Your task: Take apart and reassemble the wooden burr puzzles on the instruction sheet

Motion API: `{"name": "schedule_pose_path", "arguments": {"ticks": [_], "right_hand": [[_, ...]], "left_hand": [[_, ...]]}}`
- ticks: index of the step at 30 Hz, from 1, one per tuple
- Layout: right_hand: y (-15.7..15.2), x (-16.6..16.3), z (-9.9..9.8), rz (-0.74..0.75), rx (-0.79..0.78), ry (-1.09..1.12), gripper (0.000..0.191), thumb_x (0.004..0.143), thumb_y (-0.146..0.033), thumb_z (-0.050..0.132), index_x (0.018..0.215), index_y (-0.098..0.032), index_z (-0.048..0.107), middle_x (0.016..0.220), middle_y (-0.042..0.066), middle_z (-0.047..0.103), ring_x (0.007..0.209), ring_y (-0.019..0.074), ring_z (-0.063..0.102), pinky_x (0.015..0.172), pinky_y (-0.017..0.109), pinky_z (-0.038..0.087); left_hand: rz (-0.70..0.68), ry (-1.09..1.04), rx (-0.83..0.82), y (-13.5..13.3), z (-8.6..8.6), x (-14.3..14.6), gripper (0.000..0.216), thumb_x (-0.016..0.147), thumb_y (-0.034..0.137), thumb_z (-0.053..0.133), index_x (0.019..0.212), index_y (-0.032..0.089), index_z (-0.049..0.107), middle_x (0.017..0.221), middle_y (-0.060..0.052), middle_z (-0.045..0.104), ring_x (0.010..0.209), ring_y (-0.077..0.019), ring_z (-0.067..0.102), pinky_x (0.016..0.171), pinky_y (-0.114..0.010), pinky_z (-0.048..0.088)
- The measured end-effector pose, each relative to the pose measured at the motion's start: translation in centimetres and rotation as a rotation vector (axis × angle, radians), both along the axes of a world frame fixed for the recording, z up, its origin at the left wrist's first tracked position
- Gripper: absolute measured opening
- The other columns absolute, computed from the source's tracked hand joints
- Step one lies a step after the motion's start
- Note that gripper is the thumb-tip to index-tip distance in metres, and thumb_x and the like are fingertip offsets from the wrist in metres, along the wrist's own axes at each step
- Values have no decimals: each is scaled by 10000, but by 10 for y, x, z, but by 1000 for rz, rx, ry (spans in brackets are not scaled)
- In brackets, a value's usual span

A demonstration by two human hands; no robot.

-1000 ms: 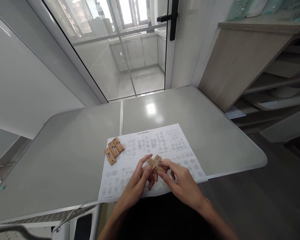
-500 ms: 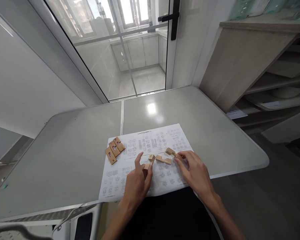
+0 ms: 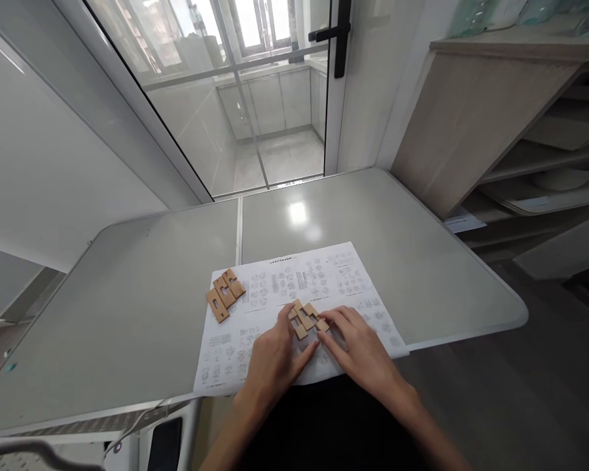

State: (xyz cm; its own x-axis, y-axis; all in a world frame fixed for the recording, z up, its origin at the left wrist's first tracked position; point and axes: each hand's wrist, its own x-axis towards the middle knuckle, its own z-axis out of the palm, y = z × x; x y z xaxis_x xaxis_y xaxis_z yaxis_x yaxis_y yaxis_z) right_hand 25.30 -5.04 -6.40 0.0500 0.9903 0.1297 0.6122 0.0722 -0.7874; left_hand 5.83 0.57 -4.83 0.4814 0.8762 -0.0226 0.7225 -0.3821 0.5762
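Observation:
A printed instruction sheet (image 3: 294, 281) lies on the grey table (image 3: 152, 327). On its near middle sit several notched wooden puzzle pieces (image 3: 305, 317), pushed side by side. My left hand (image 3: 275, 360) presses against them from the left with fingers stretched out. From the right my right hand (image 3: 358, 350) touches the same pieces with its fingertips, fingers extended. A second group of three wooden pieces (image 3: 224, 294) lies at the sheet's left edge, apart from both hands.
A glass door with a black handle (image 3: 338, 36) stands behind the table. To the right is a wooden shelf unit (image 3: 495, 124) holding flat items. A seam (image 3: 238, 232) splits the tabletop. The table's near edge runs just below the sheet.
The pieces, spread apart on the sheet half a second ago, are now gathered together. Both hands have closed in on them; the right hand moved left.

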Motion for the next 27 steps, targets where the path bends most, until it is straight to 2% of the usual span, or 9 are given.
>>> {"name": "schedule_pose_path", "arguments": {"ticks": [2,4,9,12,14,18,21,24,27], "right_hand": [[-2,0,3,59,-11,69,260,1043,-245,594,1300,-265,626,1240,78,688,1164,268,665,989,446,583],[-2,2,5,88,-28,126,248,1051,-256,582,1294,-267,630,1249,74,691,1147,255,675,997,439,579],[4,10,-1,47,-78,245,189,1061,-330,570,1208,-251,660,1148,71,725,985,231,694,855,382,580],[8,13,-7,24,-92,290,182,1055,-364,580,1150,-254,690,1065,50,740,856,203,682,727,331,551],[9,14,-9,15,-94,302,186,1052,-375,584,1128,-256,704,1033,41,744,820,195,672,674,314,527],[8,14,-9,12,-73,303,198,1057,-378,572,1122,-255,714,1041,41,753,815,194,667,655,310,509],[8,14,-9,7,-63,298,199,1059,-376,570,1117,-256,717,1020,36,754,805,190,664,663,311,511],[8,15,-10,9,-69,294,205,1060,-377,565,1113,-256,721,1006,38,756,832,200,675,668,312,514],[8,16,-10,18,-67,291,211,1061,-382,558,1098,-254,722,1009,45,757,852,211,681,682,320,520]], "left_hand": [[10,43,70,3,1,-3,671,944,549,677,1481,249,408,1105,-79,662,887,-288,735,666,-335,542],[19,83,135,8,1,-6,693,909,560,713,1464,262,425,1294,-122,588,918,-288,734,653,-349,570],[-55,152,187,25,-2,-5,963,796,639,814,1546,271,334,1556,-171,457,950,-303,752,691,-426,626],[-129,156,171,33,-5,3,973,753,689,827,1516,272,390,1529,-143,513,941,-291,761,710,-421,631],[-150,150,173,36,-6,9,852,788,672,805,1453,262,465,1455,-118,572,922,-272,760,701,-393,622],[-153,142,194,39,-9,14,570,902,592,721,1315,235,557,1310,-83,638,847,-226,740,651,-345,592],[-165,120,193,41,-10,10,569,884,582,754,1292,234,567,1289,-72,643,864,-224,736,686,-346,600],[-121,104,221,46,-10,-1,585,883,567,760,1327,241,563,1313,-79,633,899,-236,737,712,-355,604],[-2,74,266,53,-4,-21,564,905,564,732,1347,249,579,1323,-89,632,910,-236,732,756,-362,603]]}}
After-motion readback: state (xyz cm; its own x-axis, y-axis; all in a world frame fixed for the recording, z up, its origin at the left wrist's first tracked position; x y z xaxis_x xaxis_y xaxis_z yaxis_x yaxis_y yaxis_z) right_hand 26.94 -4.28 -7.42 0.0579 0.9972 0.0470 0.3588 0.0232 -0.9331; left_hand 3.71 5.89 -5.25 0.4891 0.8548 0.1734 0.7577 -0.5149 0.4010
